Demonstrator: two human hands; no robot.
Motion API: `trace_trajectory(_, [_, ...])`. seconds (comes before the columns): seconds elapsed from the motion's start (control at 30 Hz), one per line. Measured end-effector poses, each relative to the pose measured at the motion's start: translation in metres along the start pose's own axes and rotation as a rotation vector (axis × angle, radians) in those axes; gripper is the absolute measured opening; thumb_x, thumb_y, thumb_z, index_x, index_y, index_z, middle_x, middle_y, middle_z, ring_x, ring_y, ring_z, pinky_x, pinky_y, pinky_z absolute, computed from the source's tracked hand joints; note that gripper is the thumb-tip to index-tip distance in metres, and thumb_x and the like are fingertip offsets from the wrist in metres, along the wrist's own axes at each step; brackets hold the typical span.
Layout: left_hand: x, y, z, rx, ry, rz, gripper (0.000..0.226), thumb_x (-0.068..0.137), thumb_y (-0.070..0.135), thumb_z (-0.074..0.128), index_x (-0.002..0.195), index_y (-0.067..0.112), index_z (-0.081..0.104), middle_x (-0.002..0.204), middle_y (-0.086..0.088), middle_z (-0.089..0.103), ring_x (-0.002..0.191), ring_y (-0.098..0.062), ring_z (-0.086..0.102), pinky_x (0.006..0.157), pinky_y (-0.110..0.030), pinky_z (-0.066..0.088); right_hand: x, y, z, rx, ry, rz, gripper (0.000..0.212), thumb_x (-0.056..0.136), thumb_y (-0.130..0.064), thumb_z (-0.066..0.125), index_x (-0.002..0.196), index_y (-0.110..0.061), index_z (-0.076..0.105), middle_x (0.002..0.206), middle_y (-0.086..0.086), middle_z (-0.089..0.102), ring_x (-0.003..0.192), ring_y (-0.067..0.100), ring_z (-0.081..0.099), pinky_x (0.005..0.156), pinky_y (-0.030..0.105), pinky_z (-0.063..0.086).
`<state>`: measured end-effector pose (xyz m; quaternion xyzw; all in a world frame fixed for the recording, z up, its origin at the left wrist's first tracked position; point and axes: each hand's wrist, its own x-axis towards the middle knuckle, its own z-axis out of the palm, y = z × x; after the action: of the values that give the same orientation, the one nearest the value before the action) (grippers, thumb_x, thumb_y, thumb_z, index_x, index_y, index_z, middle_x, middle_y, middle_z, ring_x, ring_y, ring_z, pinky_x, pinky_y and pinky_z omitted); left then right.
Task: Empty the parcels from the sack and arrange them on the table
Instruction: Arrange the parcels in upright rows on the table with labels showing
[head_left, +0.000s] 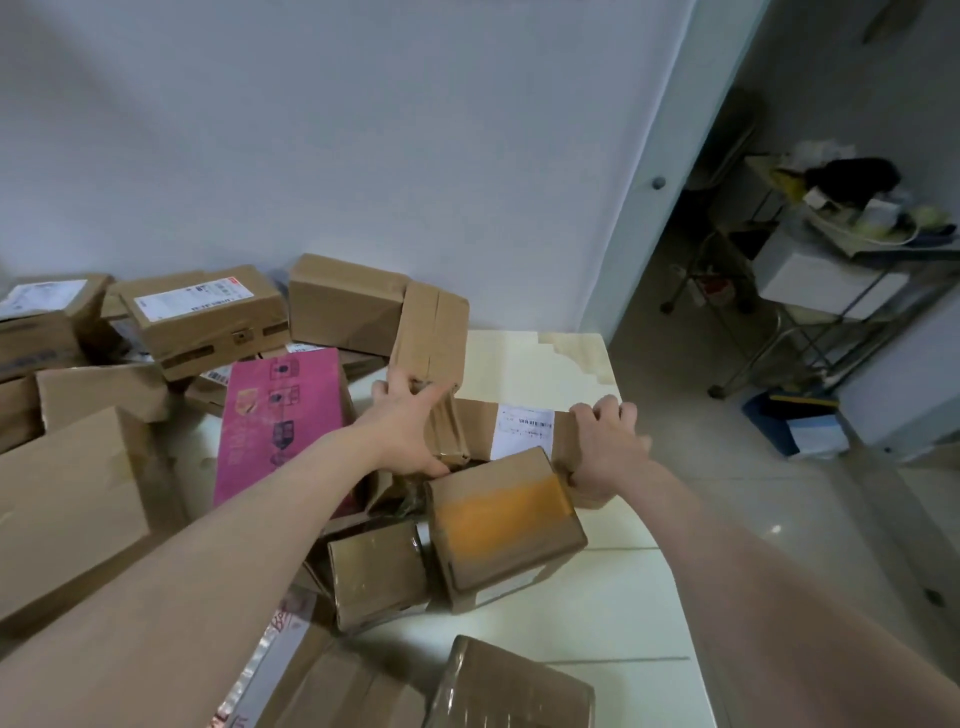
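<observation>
On the cream table (524, 358), far centre: a brown labelled parcel (519, 426) bears a white shipping label with a barcode; its print is too small to read. Left of it a pink box (278, 421) carries dark handling pictograms, wording illegible. Far left, a brown carton (208, 319) has a white label with a red corner mark, text unreadable. Near left edge, a pale packet (288, 618) shows red script, perhaps "Be", partly hidden.

Left hand (410, 431): arm extended, fingers curled closed over the labelled parcel's left end, thumb low. Right hand (608, 441): fingers hooked over the far right edge of that parcel, gripping. An orange-taped carton (504, 525) sits just near of the grasped parcel, touching it. No sack identifiable.
</observation>
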<state>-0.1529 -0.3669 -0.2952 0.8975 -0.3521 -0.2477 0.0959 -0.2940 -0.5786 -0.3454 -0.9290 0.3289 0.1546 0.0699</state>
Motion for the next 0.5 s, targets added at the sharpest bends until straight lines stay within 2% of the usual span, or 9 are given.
trace_trajectory(0.07, [-0.002, 0.003, 0.001, -0.005, -0.041, 0.003, 0.114, 0.066, 0.045, 0.084, 0.152, 0.043, 0.009, 0.150, -0.004, 0.004, 0.140, -0.037, 0.011, 0.115, -0.054, 0.028, -0.010, 0.010, 0.003, 0.104, -0.027, 0.087, 0.076, 0.068, -0.036, 0.074, 0.129, -0.018, 0.032, 0.125, 0.006, 0.029, 0.119, 0.027, 0.028, 0.087, 0.041, 0.043])
trace_trajectory(0.17, [-0.011, 0.016, 0.000, 0.006, -0.135, 0.045, 0.112, 0.063, 0.051, 0.084, 0.150, 0.046, 0.012, 0.146, -0.001, 0.009, 0.138, -0.036, 0.014, 0.114, -0.056, 0.026, -0.023, 0.030, 0.004, 0.312, -0.052, 0.262, 0.096, 0.066, -0.047, 0.079, 0.137, -0.011, 0.025, 0.134, 0.010, 0.036, 0.127, 0.030, 0.035, 0.097, 0.043, 0.044])
trace_trajectory(0.23, [-0.016, 0.027, 0.000, -0.002, -0.166, 0.082, 0.113, 0.062, 0.053, 0.085, 0.150, 0.046, 0.014, 0.145, 0.000, 0.010, 0.138, -0.035, 0.015, 0.115, -0.054, 0.025, -0.030, 0.038, 0.003, 0.475, -0.021, 0.363, 0.102, 0.064, -0.056, 0.080, 0.136, -0.007, 0.026, 0.136, 0.013, 0.040, 0.129, 0.032, 0.040, 0.101, 0.043, 0.044])
trace_trajectory(0.33, [-0.018, 0.044, 0.001, -0.079, -0.091, 0.110, 0.114, 0.062, 0.050, 0.086, 0.151, 0.043, 0.014, 0.149, 0.000, 0.007, 0.142, -0.034, 0.009, 0.117, -0.052, 0.022, -0.036, 0.041, 0.005, 0.622, 0.023, 0.435, 0.097, 0.069, -0.055, 0.078, 0.135, -0.009, 0.023, 0.137, 0.016, 0.040, 0.128, 0.034, 0.041, 0.101, 0.044, 0.044])
trace_trajectory(0.43, [-0.016, 0.059, 0.001, -0.155, 0.043, 0.167, 0.115, 0.063, 0.046, 0.087, 0.151, 0.041, 0.013, 0.147, 0.002, 0.006, 0.141, -0.029, 0.008, 0.117, -0.046, 0.022, -0.041, 0.038, 0.010, 0.606, 0.014, 0.413, 0.095, 0.074, -0.048, 0.076, 0.140, -0.017, 0.015, 0.133, 0.017, 0.042, 0.125, 0.037, 0.041, 0.097, 0.044, 0.045])
trace_trajectory(0.5, [-0.011, 0.068, 0.001, -0.217, 0.127, 0.199, 0.121, 0.063, 0.041, 0.087, 0.152, 0.041, 0.004, 0.146, 0.004, 0.002, 0.140, -0.026, 0.007, 0.115, -0.041, 0.021, -0.043, 0.037, 0.012, 0.599, 0.020, 0.399, 0.095, 0.076, -0.048, 0.075, 0.143, -0.021, 0.014, 0.132, 0.018, 0.042, 0.125, 0.038, 0.041, 0.096, 0.043, 0.045])
